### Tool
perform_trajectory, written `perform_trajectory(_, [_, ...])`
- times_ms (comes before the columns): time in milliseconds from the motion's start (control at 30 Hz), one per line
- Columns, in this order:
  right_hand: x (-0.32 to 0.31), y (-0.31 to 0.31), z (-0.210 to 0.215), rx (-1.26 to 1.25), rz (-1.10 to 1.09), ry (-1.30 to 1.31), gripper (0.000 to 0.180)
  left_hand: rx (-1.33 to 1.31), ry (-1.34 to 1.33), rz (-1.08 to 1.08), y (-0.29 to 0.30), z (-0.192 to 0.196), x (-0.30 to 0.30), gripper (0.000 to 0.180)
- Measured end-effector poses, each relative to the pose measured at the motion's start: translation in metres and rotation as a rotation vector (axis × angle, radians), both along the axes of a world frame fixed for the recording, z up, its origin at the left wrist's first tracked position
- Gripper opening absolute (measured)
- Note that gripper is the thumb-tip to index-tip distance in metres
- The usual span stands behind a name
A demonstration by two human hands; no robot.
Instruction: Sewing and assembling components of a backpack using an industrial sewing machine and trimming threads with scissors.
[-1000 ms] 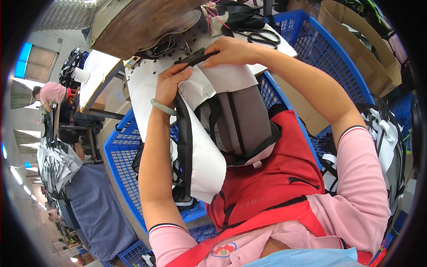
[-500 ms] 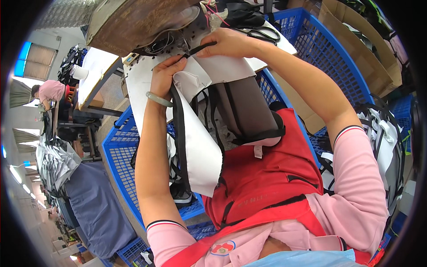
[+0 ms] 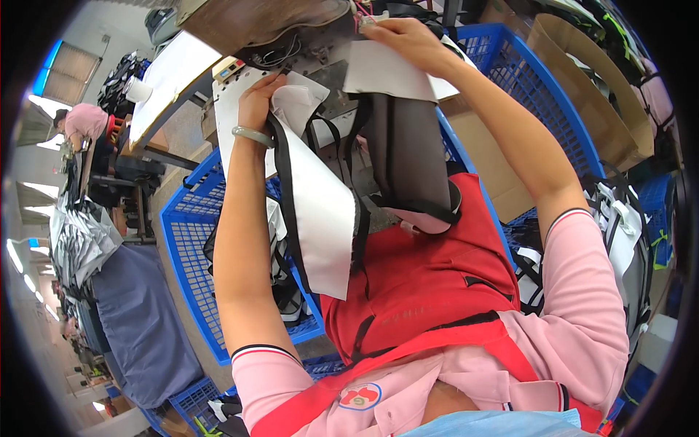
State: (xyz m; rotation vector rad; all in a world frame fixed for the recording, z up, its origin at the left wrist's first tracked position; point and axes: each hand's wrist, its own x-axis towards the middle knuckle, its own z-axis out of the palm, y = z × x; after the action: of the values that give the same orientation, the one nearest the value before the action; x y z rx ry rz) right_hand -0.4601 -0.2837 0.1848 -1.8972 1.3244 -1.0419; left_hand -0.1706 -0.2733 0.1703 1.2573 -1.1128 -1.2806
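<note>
Beside the sewing machine (image 3: 269, 29), my left hand (image 3: 256, 105) is closed at the upper end of a white fabric piece (image 3: 320, 218) edged with black binding tape. Some of its fingertips are hidden. The piece hangs down towards my lap with its top corner folded over. My right hand (image 3: 411, 44) is up at the right of the machine head, fingertips together by some pink threads (image 3: 360, 11). Whatever small thing it pinches is too unclear to name. Under that arm a dark mesh panel (image 3: 408, 146) with black straps and a white flap (image 3: 386, 71) hangs over the table edge.
Blue plastic baskets stand at the left (image 3: 196, 255) and right (image 3: 531, 95), the left one holding sewn pieces. A cardboard box (image 3: 619, 87) is at the far right. Another person (image 3: 86, 122) works at the far left, behind a dark blue cloth-covered pile (image 3: 142, 320).
My right hand has let go of the black tape and moved up and right to the machine head. My left hand has shifted slightly left and up, still with the white fabric.
</note>
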Motion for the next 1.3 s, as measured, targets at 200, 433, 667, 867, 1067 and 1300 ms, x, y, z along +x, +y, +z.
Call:
perform_trajectory(200, [0.063,0.158,0.045,-0.230,0.427,0.719,0.049,-0.079,-0.267,0.013,0.039,-0.011,-0.036,0.038])
perform_trajectory(433, [0.064,0.191,0.004,-0.435,0.682,0.768,0.024,0.065,0.119,-0.093,0.077,-0.025,-0.039,0.039])
perform_trajectory(667, [0.017,0.202,-0.053,-0.239,0.760,0.949,0.017,0.198,0.012,-0.337,0.113,-0.079,-0.001,0.033])
perform_trajectory(867, [-0.009,0.208,-0.104,-0.014,0.698,0.941,0.016,-0.272,-1.553,-0.362,0.160,-0.261,0.140,0.038])
perform_trajectory(1067, [-0.017,0.225,-0.106,0.071,0.533,0.824,0.029,0.369,-1.924,-0.732,0.132,-0.256,0.168,0.029])
perform_trajectory(1300, [-0.015,0.219,-0.102,0.191,0.143,0.424,0.026,0.221,-1.895,-0.663,0.158,-0.247,0.216,0.025])
